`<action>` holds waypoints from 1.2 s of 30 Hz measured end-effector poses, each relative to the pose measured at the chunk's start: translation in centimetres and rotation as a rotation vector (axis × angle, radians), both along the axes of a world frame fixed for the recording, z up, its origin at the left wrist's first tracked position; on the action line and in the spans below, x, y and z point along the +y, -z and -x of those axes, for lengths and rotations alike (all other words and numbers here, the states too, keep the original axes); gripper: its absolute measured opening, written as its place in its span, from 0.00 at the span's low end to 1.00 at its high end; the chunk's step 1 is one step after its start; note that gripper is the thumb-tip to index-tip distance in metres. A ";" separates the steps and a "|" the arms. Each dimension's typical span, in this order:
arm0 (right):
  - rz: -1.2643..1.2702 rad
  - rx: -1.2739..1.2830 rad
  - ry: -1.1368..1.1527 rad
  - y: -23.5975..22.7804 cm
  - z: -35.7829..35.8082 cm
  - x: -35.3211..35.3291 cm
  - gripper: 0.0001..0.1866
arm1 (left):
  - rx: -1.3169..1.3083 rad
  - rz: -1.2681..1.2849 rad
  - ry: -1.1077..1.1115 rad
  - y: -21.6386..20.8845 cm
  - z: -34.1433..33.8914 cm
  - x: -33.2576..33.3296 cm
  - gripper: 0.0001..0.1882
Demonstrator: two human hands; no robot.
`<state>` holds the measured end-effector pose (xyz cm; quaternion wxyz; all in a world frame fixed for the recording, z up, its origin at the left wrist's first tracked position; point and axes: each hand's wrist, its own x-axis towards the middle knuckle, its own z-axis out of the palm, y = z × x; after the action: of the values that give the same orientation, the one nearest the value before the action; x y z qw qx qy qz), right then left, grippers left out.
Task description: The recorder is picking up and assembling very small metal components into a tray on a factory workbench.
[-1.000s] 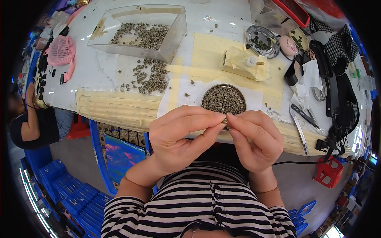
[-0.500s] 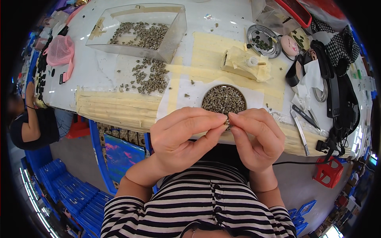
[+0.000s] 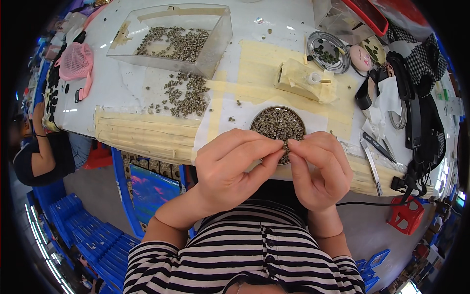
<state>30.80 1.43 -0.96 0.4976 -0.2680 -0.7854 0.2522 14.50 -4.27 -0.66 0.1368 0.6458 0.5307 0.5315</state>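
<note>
Over the near edge of a round bowl, my left hand and my right hand meet fingertip to fingertip. Both are closed in a pinch, thumb against forefinger. A tiny metal piece shows between the fingertips, mostly covered by them. Small silvery-brown metal pieces fill the bowl, which stands on white paper at the table's front edge. More of the same pieces lie in a loose pile to the left, in front of a clear plastic box that holds others.
A tape-covered block with a small white cylinder stands beyond the bowl. Right of it are a metal dish of dark green bits, tweezers, and black straps. Another person sits at far left; a red stool stands lower right.
My left hand has shifted slightly right and up, and the pinched fingertips have moved a little right. The whole table view has drifted slightly right. Both pinches stay closed.
</note>
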 end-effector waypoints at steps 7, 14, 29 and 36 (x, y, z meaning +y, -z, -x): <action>0.067 0.036 0.008 0.2 -0.4 -0.3 0.14 | 0.015 0.009 -0.028 0.4 0.2 -0.1 0.15; 0.088 0.010 0.016 0.3 -0.6 -0.5 0.12 | -0.058 0.189 -0.393 0.2 4.3 -1.2 0.10; 0.113 -0.013 0.017 0.3 -0.6 -0.5 0.12 | 0.011 0.452 -0.273 -1.1 7.4 -0.6 0.06; 0.096 0.003 0.017 0.3 -0.4 -0.5 0.13 | 0.139 0.249 -0.300 -0.6 7.6 -0.5 0.04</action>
<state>31.24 0.98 -1.30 0.4874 -0.2979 -0.7695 0.2856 6.91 -4.79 -0.09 0.0977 0.5727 0.6908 0.4305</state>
